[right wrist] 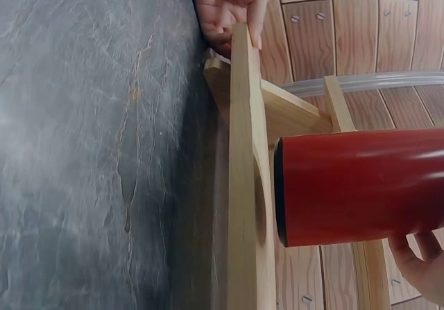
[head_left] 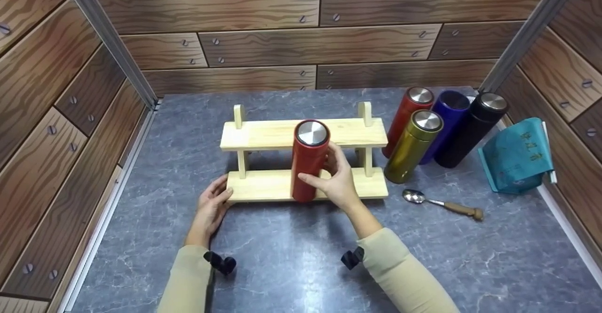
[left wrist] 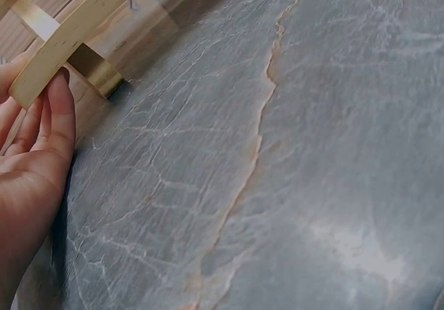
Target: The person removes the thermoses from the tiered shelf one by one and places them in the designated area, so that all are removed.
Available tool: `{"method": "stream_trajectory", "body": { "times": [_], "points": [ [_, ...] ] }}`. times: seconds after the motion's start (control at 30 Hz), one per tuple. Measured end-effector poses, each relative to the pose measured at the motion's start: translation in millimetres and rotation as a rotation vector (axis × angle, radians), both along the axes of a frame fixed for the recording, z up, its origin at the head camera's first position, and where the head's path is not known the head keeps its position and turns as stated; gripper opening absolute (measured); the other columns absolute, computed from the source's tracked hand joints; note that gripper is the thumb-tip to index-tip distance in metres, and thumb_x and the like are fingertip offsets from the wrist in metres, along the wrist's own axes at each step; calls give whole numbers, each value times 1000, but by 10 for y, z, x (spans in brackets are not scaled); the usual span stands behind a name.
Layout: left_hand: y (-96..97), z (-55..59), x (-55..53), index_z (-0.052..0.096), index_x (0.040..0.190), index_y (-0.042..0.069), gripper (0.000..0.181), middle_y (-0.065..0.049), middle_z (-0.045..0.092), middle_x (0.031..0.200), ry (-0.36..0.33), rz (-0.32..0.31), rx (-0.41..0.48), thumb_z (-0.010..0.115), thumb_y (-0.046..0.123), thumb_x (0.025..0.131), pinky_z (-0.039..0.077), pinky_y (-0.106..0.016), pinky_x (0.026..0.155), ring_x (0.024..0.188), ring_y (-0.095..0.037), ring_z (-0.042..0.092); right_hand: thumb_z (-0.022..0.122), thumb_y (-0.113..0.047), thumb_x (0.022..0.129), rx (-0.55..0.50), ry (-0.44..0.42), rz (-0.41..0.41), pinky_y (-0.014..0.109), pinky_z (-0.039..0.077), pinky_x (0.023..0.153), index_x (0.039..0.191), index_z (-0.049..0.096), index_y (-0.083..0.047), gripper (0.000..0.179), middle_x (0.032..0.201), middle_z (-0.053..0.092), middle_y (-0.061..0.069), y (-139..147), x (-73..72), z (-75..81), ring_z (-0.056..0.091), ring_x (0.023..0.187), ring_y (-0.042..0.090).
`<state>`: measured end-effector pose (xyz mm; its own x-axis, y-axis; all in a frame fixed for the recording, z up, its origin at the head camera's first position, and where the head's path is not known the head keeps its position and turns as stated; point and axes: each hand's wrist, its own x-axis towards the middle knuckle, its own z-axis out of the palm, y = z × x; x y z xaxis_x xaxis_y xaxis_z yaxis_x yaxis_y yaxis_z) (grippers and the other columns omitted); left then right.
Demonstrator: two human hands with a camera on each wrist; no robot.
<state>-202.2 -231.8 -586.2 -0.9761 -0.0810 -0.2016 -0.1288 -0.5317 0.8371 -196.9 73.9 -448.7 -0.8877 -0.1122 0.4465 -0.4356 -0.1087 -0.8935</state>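
Note:
A red thermos flask with a steel-topped lid stands upright at the lower board of a two-tier wooden shelf rack. My right hand grips the flask round its side, thumb in front. In the right wrist view, the black base of the red flask is very close to the board; whether they touch I cannot tell. My left hand holds the left end of the lower board, its thumb on top. The left wrist view shows the fingers beneath the board's corner.
Right of the rack stand another red flask, a gold flask, a blue flask and a black flask. A teal pouch stands farther right. A wooden-handled spoon lies in front. Wood-patterned walls enclose the table.

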Motion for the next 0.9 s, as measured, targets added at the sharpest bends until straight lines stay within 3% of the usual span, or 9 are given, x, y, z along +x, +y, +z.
{"method": "stream_trajectory", "body": {
  "times": [0.37,0.7,0.9],
  "points": [
    [0,-1,-9,40,136,-2,55,-17,44,129,15,-5,6,59,-10,85,51,-30,75,99,-22,57,77,14,63,-16,12,-62,36,49,81,126,43,7,72,111,60,9,199,31,-9,59,97,22],
    [0,3,1,39,138,0,57,-16,42,133,8,-9,-16,60,-7,85,51,-30,75,101,-21,57,76,16,62,-46,19,-130,31,49,78,123,48,0,68,105,63,5,432,58,-3,60,91,19],
    [1,1,8,40,137,0,57,-16,42,133,8,-9,-29,61,-6,85,51,-29,76,101,-20,57,76,19,61,-88,7,-152,31,49,79,124,48,-2,71,107,62,7,600,-1,-156,59,94,21]
  ]
}}
